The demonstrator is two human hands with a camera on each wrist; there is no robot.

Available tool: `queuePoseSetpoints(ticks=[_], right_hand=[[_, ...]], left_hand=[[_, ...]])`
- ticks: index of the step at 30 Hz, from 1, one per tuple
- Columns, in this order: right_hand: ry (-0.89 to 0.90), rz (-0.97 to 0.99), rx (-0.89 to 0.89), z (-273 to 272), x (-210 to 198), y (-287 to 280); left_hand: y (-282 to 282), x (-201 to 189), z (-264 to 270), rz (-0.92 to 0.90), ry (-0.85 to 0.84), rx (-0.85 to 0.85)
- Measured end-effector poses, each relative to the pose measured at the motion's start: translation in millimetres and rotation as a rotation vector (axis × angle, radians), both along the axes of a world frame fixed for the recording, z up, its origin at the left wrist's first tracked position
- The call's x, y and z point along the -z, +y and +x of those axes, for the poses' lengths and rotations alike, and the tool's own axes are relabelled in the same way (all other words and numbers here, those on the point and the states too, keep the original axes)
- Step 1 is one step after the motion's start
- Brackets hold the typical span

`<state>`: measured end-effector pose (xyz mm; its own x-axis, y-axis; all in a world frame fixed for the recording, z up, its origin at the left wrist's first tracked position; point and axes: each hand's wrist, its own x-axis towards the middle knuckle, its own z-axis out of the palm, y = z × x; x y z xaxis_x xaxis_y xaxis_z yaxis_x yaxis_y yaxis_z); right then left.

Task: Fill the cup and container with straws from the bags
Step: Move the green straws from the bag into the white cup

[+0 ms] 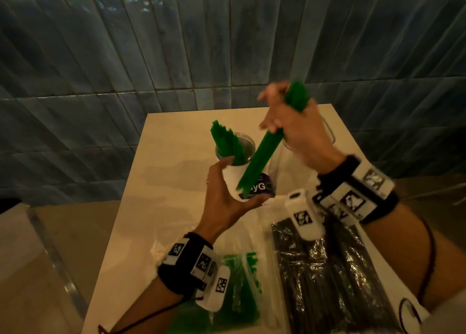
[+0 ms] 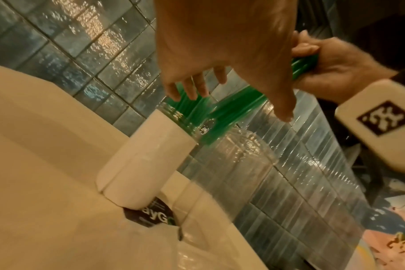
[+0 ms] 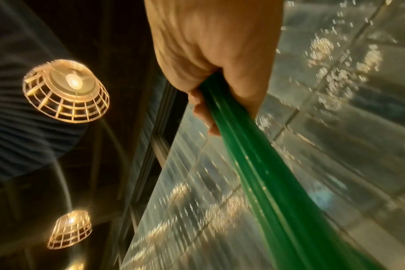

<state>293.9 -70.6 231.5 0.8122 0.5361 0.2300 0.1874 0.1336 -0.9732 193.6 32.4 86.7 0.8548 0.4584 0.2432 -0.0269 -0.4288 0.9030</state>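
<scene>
Your left hand [image 1: 224,197]: fingers spread around cup [image 1: 231,178], grip unclear.
Your right hand [image 1: 295,129]: fisted round green straw bundle [image 1: 258,162], tilted toward cup.

A white table [image 1: 156,157] stands before a blue tiled wall [image 1: 151,43]; two wire-caged lamps [image 3: 66,91] glow.
</scene>
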Motion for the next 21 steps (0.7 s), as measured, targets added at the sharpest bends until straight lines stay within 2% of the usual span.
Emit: queuePoseSetpoints(ticks=[3, 6, 10, 13, 16, 21], right_hand=[[-0.103, 0.128, 0.059, 29, -32, 2], [-0.188, 0.163, 0.077, 49, -44, 17], [-0.148, 0.114, 0.047, 61, -26, 50], [-0.096, 0.082, 0.054, 64, -6, 66], [-0.1, 0.121, 0.066, 67, 0, 69], [-0.11, 0.255, 0.141, 71, -16, 58]], left_hand=[[17, 6, 11, 0.032, 0.039, -0.082], [29, 8, 33, 0.044, 0.124, -0.12], [40, 6, 69, -0.101, 0.16, -0.087], [49, 12, 82, -0.159, 0.191, -0.124], [57, 17, 84, -0.138, 0.229, -0.168], [62, 19, 85, -0.083, 0.251, -0.155]])
